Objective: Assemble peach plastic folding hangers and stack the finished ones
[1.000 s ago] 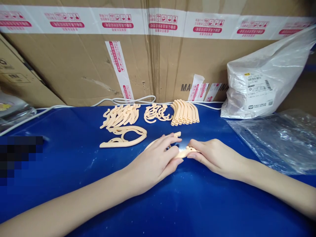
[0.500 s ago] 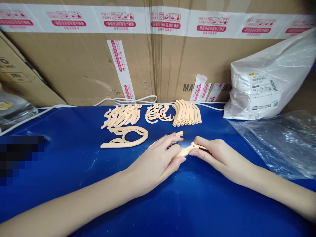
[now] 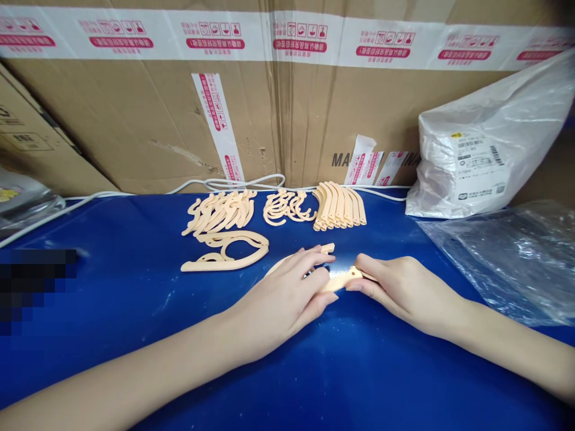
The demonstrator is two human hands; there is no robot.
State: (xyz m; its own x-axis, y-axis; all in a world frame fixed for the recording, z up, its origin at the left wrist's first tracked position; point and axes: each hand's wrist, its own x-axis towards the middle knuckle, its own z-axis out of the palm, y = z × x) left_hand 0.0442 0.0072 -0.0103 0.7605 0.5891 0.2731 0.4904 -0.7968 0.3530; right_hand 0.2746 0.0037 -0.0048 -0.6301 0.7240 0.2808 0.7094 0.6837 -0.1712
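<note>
My left hand (image 3: pixel 287 302) is closed over a cream plastic folding hanger (image 3: pixel 339 281), pressing it down near the blue table top. Part of this hanger lies under the palm, and one end sticks out past the fingers. At its right end, my right hand (image 3: pixel 404 293) pinches the tip between thumb and index finger, close to a small hole. A thin piece shows in the right-hand pinch, mostly hidden. To the left of my hands lies another cream folding hanger (image 3: pixel 242 262), folded into a loop.
Behind are a pile of hooked cream pieces (image 3: pixel 220 212), small curved pieces (image 3: pixel 276 209) and a row of hanger arms (image 3: pixel 339 206). A white cable (image 3: pixel 179 187) runs before the cardboard box (image 3: pixel 153 120). A white bag (image 3: pixel 462 161) and clear plastic (image 3: pixel 512 263) lie at right.
Almost nothing differs. Both hands keep their hold on the hanger, and its right end sits slightly lower in the picture.
</note>
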